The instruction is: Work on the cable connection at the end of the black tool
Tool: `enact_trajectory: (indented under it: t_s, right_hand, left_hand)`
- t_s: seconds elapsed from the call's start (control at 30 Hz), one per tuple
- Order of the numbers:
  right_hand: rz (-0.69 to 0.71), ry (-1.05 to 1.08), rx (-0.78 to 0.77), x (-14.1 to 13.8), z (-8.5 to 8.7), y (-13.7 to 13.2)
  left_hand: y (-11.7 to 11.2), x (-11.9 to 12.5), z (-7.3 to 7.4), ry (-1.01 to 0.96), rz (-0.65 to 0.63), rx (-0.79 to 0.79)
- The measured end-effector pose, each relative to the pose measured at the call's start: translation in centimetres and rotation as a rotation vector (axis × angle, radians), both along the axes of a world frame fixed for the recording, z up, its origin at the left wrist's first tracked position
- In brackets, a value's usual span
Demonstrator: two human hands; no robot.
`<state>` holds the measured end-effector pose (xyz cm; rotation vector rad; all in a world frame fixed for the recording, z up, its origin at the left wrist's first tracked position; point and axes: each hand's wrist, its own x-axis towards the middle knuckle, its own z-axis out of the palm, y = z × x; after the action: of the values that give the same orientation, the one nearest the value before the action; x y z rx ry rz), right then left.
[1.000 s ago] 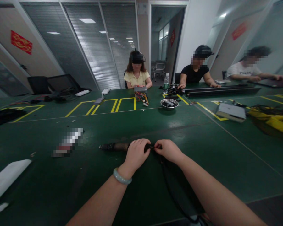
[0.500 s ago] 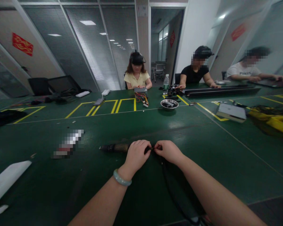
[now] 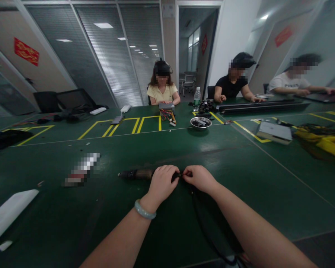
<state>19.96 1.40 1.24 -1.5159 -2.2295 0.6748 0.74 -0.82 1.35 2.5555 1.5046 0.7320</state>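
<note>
On dark-green tabletop [image 3: 114, 223]: slender black-and-brown cylindrical tool [image 3: 138, 174], clasped in curled left hand [image 3: 162, 183]; just beside, thin dark piece [image 3: 181, 175], too small to identify, pinched in right hand [image 3: 199, 178].

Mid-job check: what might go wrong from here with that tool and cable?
The right hand pinches a small part at the end of the dark cylindrical tool, so that pinch might slip. The black cable curves down beside the right forearm, which could snag or tug it. The left hand covers part of the tool, so a slight roll might go unnoticed.
</note>
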Motion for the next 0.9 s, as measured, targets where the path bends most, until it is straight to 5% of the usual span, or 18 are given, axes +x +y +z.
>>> enact_trajectory:
  t_s: [0.33, 0.53, 0.73, 0.9]
  right_hand:
    - [-0.002, -0.008, -0.005, 0.06, 0.47, -0.24]
    - [0.006, 0.000, -0.006, 0.07, 0.35, -0.16]
    - [0.001, -0.003, -0.011, 0.06, 0.53, -0.28]
    - [-0.002, 0.001, -0.015, 0.09, 0.50, -0.27]
  left_hand:
    - [-0.04, 0.05, 0.18, 0.004, -0.024, -0.007]
    - [0.08, 0.07, -0.24, -0.061, 0.075, 0.002]
    - [-0.06, 0.05, 0.19, 0.002, -0.028, -0.010]
    - [-0.06, 0.09, 0.09, -0.014, 0.013, -0.017]
